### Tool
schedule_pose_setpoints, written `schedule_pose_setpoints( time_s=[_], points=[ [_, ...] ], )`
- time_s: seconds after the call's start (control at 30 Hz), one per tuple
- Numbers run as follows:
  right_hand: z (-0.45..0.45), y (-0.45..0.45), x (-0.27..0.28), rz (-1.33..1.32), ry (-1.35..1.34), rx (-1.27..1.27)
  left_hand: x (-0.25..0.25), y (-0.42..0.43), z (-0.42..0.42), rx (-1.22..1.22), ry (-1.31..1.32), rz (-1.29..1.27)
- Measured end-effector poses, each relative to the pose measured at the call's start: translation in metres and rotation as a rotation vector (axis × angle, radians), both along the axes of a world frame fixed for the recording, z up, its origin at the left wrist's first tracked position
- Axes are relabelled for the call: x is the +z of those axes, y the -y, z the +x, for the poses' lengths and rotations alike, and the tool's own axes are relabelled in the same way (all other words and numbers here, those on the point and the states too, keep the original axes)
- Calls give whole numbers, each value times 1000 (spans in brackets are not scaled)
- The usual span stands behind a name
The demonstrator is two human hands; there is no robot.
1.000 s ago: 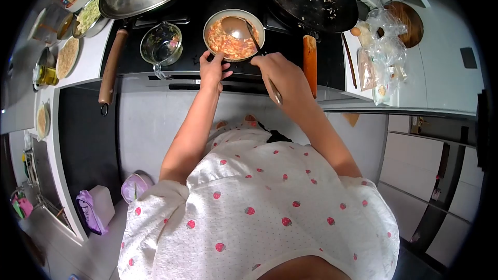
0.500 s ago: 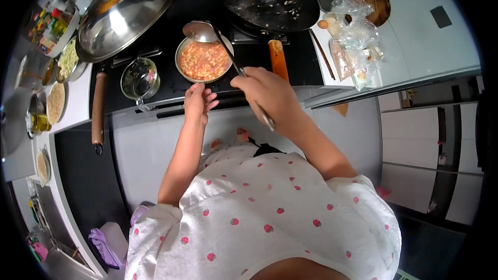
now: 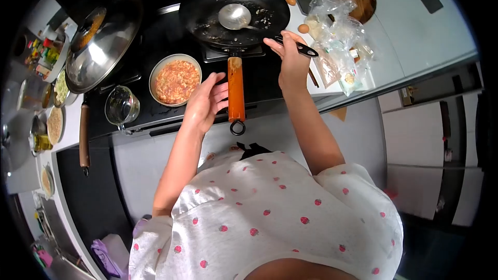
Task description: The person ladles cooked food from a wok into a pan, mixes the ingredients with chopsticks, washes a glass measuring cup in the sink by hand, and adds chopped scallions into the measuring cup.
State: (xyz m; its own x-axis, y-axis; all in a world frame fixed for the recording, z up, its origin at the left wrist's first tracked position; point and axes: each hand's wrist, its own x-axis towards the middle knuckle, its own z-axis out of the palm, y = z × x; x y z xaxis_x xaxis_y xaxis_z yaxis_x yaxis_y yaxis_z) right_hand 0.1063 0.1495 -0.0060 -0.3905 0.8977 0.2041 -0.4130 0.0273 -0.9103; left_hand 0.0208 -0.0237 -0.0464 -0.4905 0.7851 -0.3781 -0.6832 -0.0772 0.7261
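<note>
Ladle [image 3: 234, 16], held by the right hand [image 3: 293, 61], reaches bowl-first over the black wok [image 3: 199, 13]; whether its metal touches the wok floor cannot be told. The right fingers are closed around the dark handle, whose slotted end sticks out past the hand. Pale scraps lie scattered inside the wok, with no larger portion visible there. Just to the left, the pale bowl [image 3: 151, 84] sits on the stovetop [image 3: 150, 116], filled broadly with chunky red-and-cream food [image 3: 177, 81] — by the look of it, the main share is already in the bowl and only remnants are left in the wok.

The left hand [image 3: 204, 102] is open and appears to hold nothing, between the bowl and the orange wok handle [image 3: 236, 91]; contact with either cannot be told. That gap is narrow, and the handle juts over the front edge of the stove, close to the left fingers. Farther left, the glass jug [image 3: 122, 109] stands near the same edge, with the domed lid [image 3: 101, 54] behind it. On the right, plastic bags [image 3: 340, 33] and eggs [image 3: 303, 28] crowd the counter near the ladle's end — more room lies above the wok than beside it.
</note>
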Motion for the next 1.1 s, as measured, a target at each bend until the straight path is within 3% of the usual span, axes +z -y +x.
schedule_pose_setpoints(
  time_s=[0.07,0.2,0.33,0.43,0.67,0.7,0.8,0.93,1.0,1.1],
  points=[
    [2,-12,-8,-114,-12,23,0,-16,1,-7,1,17],
    [3,-30,-24,-120,18,102,10,-31,14,-3,127,-9],
    [12,-29,-26,-101,92,205,0,-39,22,21,85,-10],
    [32,-27,-31,-171,338,300,3,-49,34,65,90,-24],
    [52,5,-79,-396,366,570,-12,-56,51,284,-146,-29],
    [50,7,-86,-398,375,612,-5,-48,52,296,-175,-144],
    [50,21,-104,-432,538,710,-28,-21,42,387,-159,-135],
    [48,42,-121,-425,350,1024,-56,30,26,716,-171,-258],
    [44,65,-117,-139,624,971,-77,65,12,922,-261,-340],
    [31,83,-111,-185,672,1011,-103,123,-19,1231,-476,-505]
  ],
)
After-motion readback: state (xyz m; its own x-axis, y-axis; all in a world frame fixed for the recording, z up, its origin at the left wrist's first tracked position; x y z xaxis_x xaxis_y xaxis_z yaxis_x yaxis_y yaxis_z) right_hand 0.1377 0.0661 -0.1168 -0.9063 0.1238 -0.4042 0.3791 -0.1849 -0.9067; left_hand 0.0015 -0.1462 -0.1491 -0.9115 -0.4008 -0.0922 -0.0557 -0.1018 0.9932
